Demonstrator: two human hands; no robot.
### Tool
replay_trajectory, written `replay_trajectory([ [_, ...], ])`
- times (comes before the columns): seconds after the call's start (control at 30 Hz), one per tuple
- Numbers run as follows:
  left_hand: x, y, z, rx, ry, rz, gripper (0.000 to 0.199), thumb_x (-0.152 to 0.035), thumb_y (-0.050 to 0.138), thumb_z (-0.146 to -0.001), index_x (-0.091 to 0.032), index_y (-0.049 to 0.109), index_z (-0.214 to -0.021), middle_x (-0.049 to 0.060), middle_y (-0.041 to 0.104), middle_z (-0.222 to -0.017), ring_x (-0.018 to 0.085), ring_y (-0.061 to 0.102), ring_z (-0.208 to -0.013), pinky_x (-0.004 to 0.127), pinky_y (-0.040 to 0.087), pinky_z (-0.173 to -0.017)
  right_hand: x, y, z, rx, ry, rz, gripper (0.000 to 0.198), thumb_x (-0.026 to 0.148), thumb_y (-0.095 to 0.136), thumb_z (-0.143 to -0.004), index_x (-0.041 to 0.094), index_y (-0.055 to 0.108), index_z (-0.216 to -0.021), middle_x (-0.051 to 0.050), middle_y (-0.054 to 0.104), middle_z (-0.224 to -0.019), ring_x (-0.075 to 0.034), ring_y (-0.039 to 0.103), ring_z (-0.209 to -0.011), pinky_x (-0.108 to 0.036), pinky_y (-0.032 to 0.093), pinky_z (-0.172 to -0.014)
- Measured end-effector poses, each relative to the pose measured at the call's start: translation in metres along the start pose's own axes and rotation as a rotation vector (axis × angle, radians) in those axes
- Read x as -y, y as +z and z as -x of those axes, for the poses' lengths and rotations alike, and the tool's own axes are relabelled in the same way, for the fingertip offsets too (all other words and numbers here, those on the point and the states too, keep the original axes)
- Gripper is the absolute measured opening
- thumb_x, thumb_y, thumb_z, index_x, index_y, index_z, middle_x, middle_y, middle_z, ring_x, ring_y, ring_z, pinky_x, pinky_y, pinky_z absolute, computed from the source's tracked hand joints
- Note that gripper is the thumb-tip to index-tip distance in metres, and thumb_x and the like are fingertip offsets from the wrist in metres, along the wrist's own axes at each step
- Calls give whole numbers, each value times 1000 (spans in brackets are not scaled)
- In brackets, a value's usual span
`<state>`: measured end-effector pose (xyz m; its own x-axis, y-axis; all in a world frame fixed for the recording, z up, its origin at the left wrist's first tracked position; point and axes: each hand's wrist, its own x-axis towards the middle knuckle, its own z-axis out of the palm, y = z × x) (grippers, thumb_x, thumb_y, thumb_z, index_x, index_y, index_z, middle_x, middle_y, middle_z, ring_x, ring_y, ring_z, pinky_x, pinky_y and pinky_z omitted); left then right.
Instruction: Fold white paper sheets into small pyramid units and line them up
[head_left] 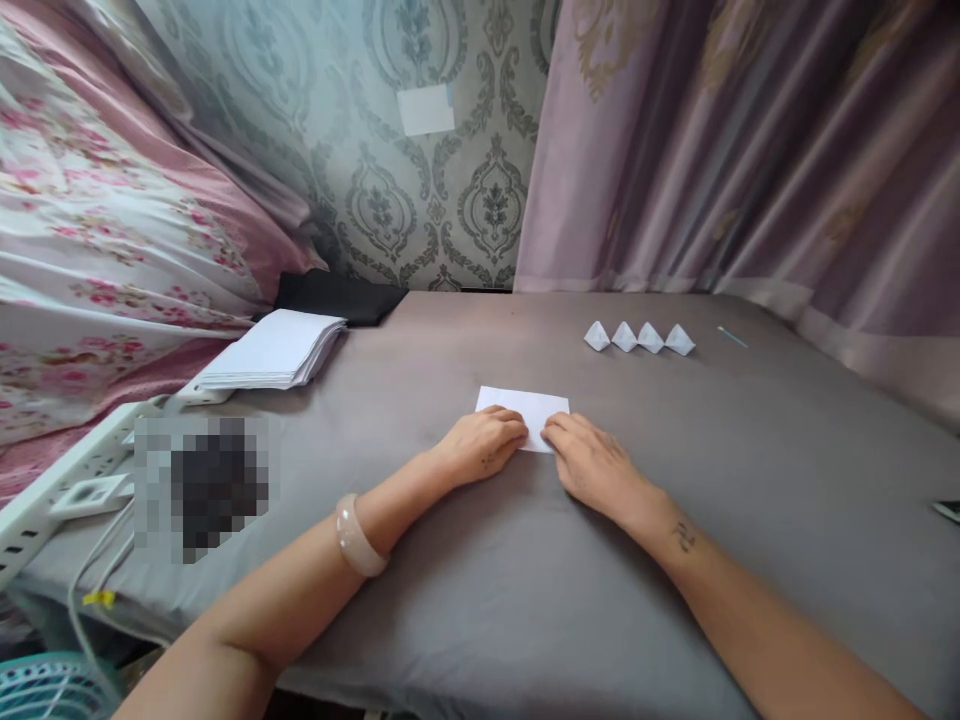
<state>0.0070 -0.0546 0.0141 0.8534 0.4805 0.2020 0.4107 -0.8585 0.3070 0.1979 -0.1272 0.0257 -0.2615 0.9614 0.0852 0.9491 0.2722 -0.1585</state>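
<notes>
A small white piece of paper lies on the grey-covered table in front of me. My left hand rests at its left side, fingers together and bent, with the tips pressing on the sheet. On the opposite side, my right hand has its closed fingers and thumb at the paper's right edge. The near edge of the sheet shows between both hands; its left and right edges are partly covered. Farther back on the right stand several folded white paper shapes in a row, each with a pointed top.
A stack of white paper sits at the back left beside a black flat item. White power strips and cables run along the left edge, near a blurred-out dark patch. A thin bluish stick lies back right.
</notes>
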Motion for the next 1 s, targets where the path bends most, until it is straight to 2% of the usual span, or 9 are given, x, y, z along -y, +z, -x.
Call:
replay_trajectory([
  [0.13, 10, 7, 9, -83, 33, 127, 28, -29, 47, -96, -19, 71, -105, 11, 62, -124, 22, 56, -118, 35, 45, -102, -18, -16, 2, 109, 47, -182, 32, 5, 42, -79, 18, 69, -88, -6, 69, -102, -18, 62, -97, -27, 42, -86],
  [0.23, 13, 6, 14, -82, 65, 167, 28, -26, 47, -95, -20, 72, -105, 11, 62, -123, 22, 56, -115, 36, 46, -100, -30, -21, -1, 101, 111, -229, 33, 10, 42, -79, 21, 70, -91, -3, 71, -96, -17, 63, -88, -27, 43, -79],
  [0.3, 12, 4, 14, -70, 85, 170, 29, -24, 45, -96, -20, 71, -107, 10, 63, -118, 21, 57, -111, 36, 47, -97, -31, -22, -2, 89, 84, -245, 34, 9, 42, -78, 21, 70, -93, -3, 70, -98, -17, 62, -90, -27, 42, -80],
  [0.4, 10, 2, 13, -46, 80, 163, 29, -23, 44, -96, -19, 69, -111, 10, 63, -114, 21, 56, -109, 35, 48, -95, -27, -23, 1, 156, 27, -260, 33, 7, 41, -78, 22, 68, -89, -2, 69, -101, -16, 61, -91, -26, 42, -80],
  [0.5, 9, -2, 14, -19, 56, 120, 31, -26, 43, -97, -20, 67, -115, 11, 62, -117, 21, 56, -111, 35, 49, -93, -17, -29, 7, 211, 107, -157, 32, 7, 39, -83, 22, 67, -88, -3, 67, -100, -17, 60, -90, -27, 43, -76],
  [0.57, 7, -4, 15, 8, 62, 62, 33, -27, 40, -98, -20, 65, -118, 11, 61, -120, 22, 57, -112, 35, 49, -94, -7, -32, 10, 202, 147, -17, 33, 7, 38, -85, 20, 67, -96, -7, 66, -101, -20, 59, -95, -30, 43, -77],
  [0.73, -1, -8, 21, 105, 95, -134, 38, -24, 33, -100, -13, 58, -126, 11, 61, -130, 24, 54, -122, 39, 42, -106, 35, -18, 16, 148, 1, 202, 44, 0, 36, -87, 14, 57, -124, -12, 57, -120, -24, 53, -107, -33, 44, -85],
  [0.83, -7, -9, 25, 155, 89, -204, 39, -18, 34, -98, -11, 52, -132, 13, 54, -138, 25, 48, -130, 37, 42, -107, 52, -7, 19, 160, -7, 279, 42, 4, 37, -90, 10, 54, -128, -14, 58, -117, -25, 54, -105, -36, 45, -86],
  [1.0, -15, -21, 28, 206, -22, -230, 41, -16, 35, -96, -16, 51, -134, 12, 57, -128, 23, 55, -119, 32, 50, -93, 53, -9, 23, 168, 26, 375, 38, 4, 38, -90, 9, 60, -120, -14, 60, -109, -24, 57, -99, -35, 48, -80],
])
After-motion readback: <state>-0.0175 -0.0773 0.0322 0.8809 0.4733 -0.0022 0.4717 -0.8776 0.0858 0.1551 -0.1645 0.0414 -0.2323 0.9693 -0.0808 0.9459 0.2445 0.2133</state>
